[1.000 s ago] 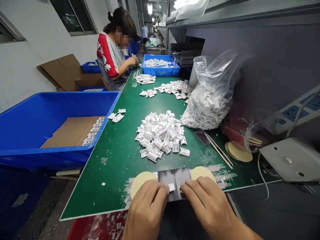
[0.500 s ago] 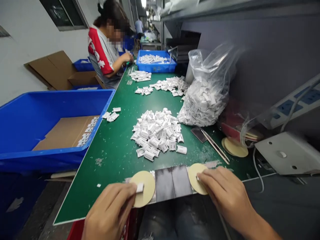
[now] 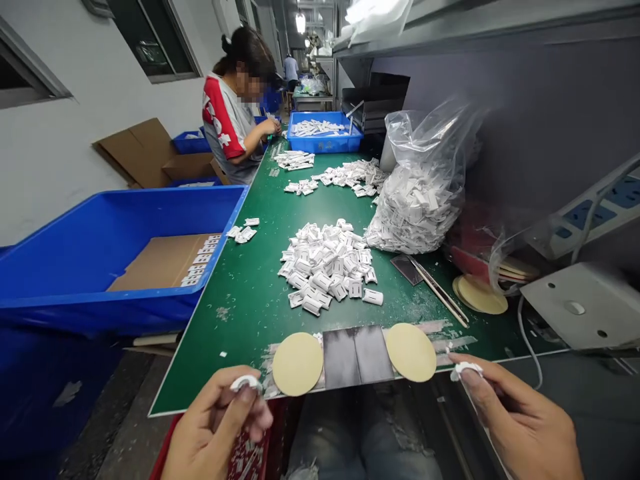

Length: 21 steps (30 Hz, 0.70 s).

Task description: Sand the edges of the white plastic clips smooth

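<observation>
Two white curved pieces [image 3: 245, 382], pinched, well apart

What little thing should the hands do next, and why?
Probably the left hand should drop its curved white piece into the red bin. The bin sits right below that hand, and it seems to hold white bits already.

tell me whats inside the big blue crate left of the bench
The blue plastic crate holds a flat cardboard sheet with a white strip along one edge. The cardboard covers the crate floor, so anything beneath it cannot be seen.
</observation>
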Available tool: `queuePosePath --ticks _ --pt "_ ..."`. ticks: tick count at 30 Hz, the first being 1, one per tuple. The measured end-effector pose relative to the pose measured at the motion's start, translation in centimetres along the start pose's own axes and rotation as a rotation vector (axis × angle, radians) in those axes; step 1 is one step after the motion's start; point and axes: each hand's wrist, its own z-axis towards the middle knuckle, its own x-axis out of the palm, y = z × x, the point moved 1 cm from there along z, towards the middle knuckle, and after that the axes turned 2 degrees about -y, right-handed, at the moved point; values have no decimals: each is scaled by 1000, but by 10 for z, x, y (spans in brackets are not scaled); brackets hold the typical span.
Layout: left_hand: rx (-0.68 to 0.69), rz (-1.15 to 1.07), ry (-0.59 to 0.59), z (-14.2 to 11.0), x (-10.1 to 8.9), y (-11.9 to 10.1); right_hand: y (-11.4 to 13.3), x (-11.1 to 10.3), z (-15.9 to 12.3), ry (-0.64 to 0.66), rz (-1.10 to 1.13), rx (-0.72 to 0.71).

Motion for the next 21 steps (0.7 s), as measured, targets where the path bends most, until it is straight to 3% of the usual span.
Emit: queuePosePath --ticks 2,7,9,12,16,18,21 --pt "-98 -206 9 0 7 -11 -2 6 6 65 154 151" --pt "-69 -502 -17 -4 32 -41 2 16 13 275 740 283" --pt "-112 -526 -35 -6 43 -45 2 18 14 279 760 394" --pt "-82 -496 -69 -2 47 -46 -1 20 18 210 612 478" --pt "25 -187 26 18 26 -44 -6 23 29 339 456 378" --pt "74 73 187 30 19 -48 -6 24 38 456 293 260" --pt "160 441 437 46 22 -63 -1 27 59 557 -13 -34"
